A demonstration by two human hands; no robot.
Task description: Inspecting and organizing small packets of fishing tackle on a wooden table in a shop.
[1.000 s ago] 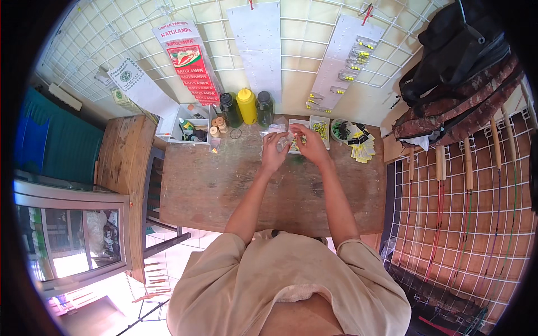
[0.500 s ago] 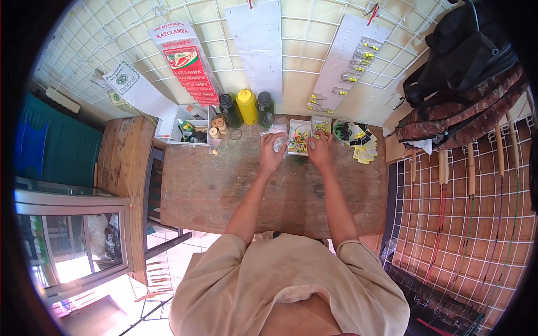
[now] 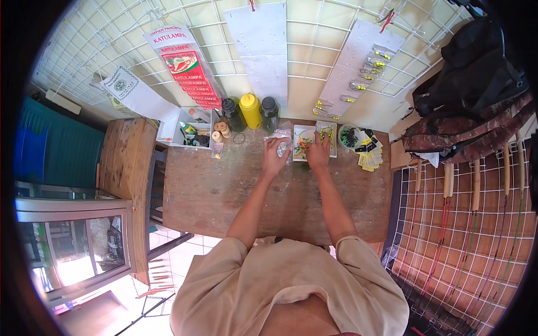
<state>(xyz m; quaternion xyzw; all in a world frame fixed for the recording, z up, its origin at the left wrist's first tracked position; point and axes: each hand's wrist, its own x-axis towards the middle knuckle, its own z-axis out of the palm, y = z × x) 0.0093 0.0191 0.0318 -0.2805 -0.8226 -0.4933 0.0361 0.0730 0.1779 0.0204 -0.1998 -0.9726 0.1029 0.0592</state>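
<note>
My left hand is closed on a small clear plastic bag at the far side of the table. Just right of it stands a white tray holding small, brightly coloured pieces, mostly yellow-green and orange. My right hand hangs over the right part of this tray, its fingers pointing down and drawn together; whatever lies between the fingertips is too small to make out. Behind that hand, a second white container holds more yellow-green pieces.
Right of the trays are a round tub of dark pieces and fanned yellow-black cards. Dark bottles and a yellow bottle line the back, beside wooden spools and a white divided box. Bags hang at right.
The view has shifted slightly. My right hand has moved a little left relative to the tray, its fingers now reaching farther over it. My left hand keeps the plastic bag in nearly the same place.
</note>
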